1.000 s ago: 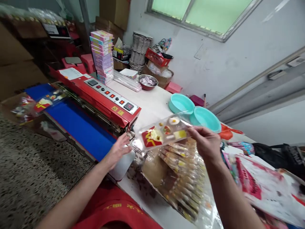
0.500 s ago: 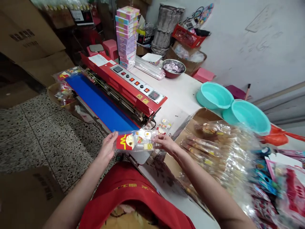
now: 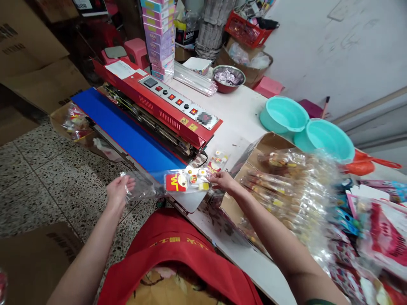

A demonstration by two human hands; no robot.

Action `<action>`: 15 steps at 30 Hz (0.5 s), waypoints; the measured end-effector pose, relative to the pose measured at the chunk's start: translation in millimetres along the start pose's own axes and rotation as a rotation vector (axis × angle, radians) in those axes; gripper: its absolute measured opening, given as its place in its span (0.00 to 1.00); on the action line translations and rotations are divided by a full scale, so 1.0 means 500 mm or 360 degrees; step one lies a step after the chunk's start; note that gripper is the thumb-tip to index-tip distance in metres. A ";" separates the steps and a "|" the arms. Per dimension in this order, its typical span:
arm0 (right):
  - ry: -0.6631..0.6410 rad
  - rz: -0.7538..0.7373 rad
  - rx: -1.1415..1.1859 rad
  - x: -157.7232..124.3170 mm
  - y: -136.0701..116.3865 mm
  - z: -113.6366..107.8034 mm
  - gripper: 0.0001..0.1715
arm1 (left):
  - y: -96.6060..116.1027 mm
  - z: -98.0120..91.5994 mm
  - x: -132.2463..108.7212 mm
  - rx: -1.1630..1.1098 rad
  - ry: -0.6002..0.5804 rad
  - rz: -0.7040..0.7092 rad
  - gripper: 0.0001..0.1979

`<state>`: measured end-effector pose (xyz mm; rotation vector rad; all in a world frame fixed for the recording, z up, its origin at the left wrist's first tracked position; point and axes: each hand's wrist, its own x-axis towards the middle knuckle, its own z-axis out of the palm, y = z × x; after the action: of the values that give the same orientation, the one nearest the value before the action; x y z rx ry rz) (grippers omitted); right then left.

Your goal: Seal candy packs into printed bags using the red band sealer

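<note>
The left hand point(image 3: 120, 191) is pinching the empty end of a clear bag point(image 3: 176, 181), the right hand point(image 3: 223, 182) its filled end; stretched between them, it is seemingly awaiting finishing. Many packets point(image 3: 280, 203) are crowding a carton point(image 3: 233, 206) beside the right hand; others are lying beyond the left.

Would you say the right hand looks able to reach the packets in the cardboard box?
Probably yes: the open box and its packets lie beside the right hand, though it may need to release the clear bag first.
</note>
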<state>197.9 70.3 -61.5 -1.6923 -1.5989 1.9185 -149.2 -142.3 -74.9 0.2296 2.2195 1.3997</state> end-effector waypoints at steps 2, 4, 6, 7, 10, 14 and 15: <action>0.0151 -0.0083 -0.0183 -0.010 -0.008 0.000 0.31 | 0.021 0.008 -0.021 0.0441 0.0200 0.0503 0.26; 0.0474 -0.0395 -0.0558 -0.027 -0.022 0.013 0.27 | 0.049 0.037 -0.056 0.0823 0.0143 0.0994 0.32; 0.0679 -0.0850 -0.0945 -0.045 -0.041 0.041 0.20 | 0.072 0.082 -0.096 0.1074 -0.0242 0.1241 0.30; 0.0658 -0.1044 -0.1102 -0.052 -0.050 0.061 0.14 | 0.079 0.106 -0.112 0.1162 -0.0463 0.1280 0.28; 0.0388 -0.1260 -0.1490 -0.060 -0.074 0.123 0.04 | 0.083 0.168 -0.142 0.1318 -0.0824 0.1234 0.27; 0.0244 -0.1166 -0.1832 -0.040 -0.088 0.176 0.08 | 0.078 0.194 -0.142 0.1338 -0.0885 0.1153 0.28; 0.0228 -0.1148 -0.1892 -0.034 -0.090 0.183 0.08 | 0.079 0.194 -0.141 0.1335 -0.0890 0.1149 0.29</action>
<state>110.2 23.2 -34.2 -1.0426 -2.9588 0.4394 -45.5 -75.0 -50.8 1.6067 2.1446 0.4472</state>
